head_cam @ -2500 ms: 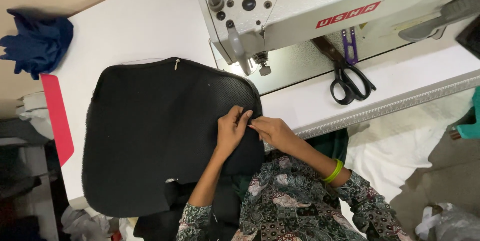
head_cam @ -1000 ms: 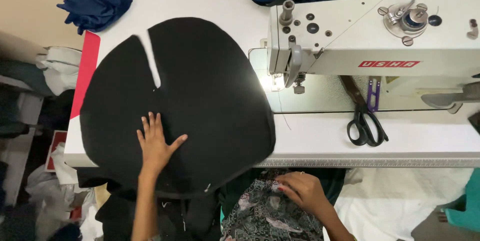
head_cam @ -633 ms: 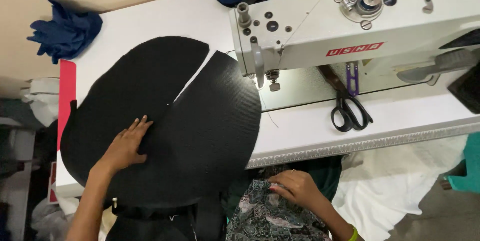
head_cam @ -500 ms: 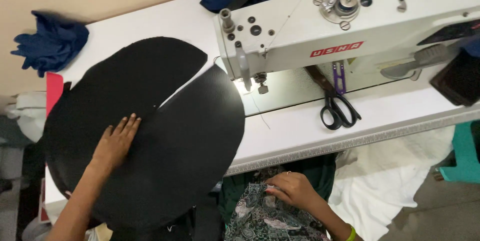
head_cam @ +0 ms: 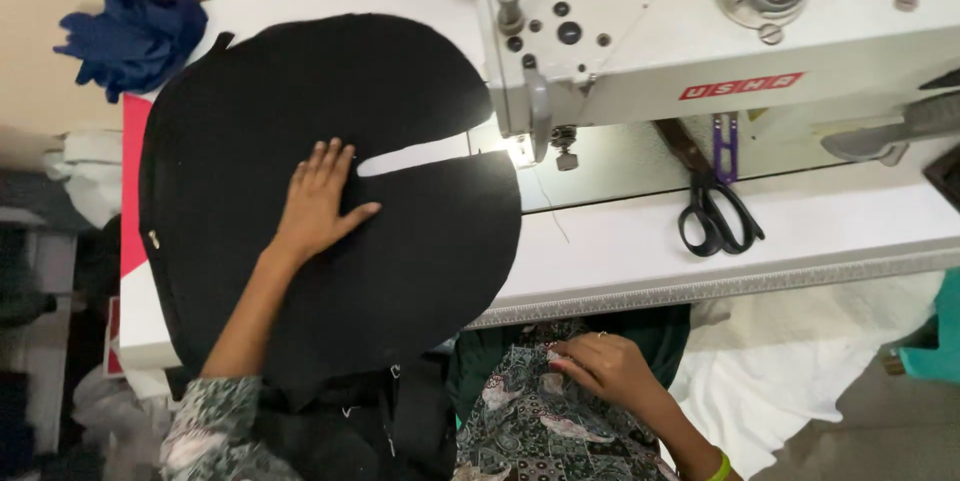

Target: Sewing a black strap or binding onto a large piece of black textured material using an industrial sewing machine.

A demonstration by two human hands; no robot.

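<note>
Left hand [head_cam: 318,203] is down flat on the black fabric piece [head_cam: 330,191], fingers spread, palm pressing; no pinch here, the grip is open and simply weighting the cloth so it lies smooth. The fabric covers most of the left half of the white tabletop [head_cam: 640,251], a big rounded shape with a narrow slit running from near the fingertips toward the needle area of the sewing machine [head_cam: 740,36]. Its lower edge droops over the front of the tabletop toward the lap. The slit's open end sits just beside the presser foot [head_cam: 566,146] (lit by the machine's lamp), which puts that edge handy to the needle.

Right hand [head_cam: 605,369] is off the tabletop, resting low on the patterned garment at the lap, fingers loosely curled, holding nothing that I can make out.

Black-handled scissors [head_cam: 712,206] lie on the machine bed, well apart from the cloth. A blue bundle of cloth [head_cam: 135,31] sits at the far left corner.
</note>
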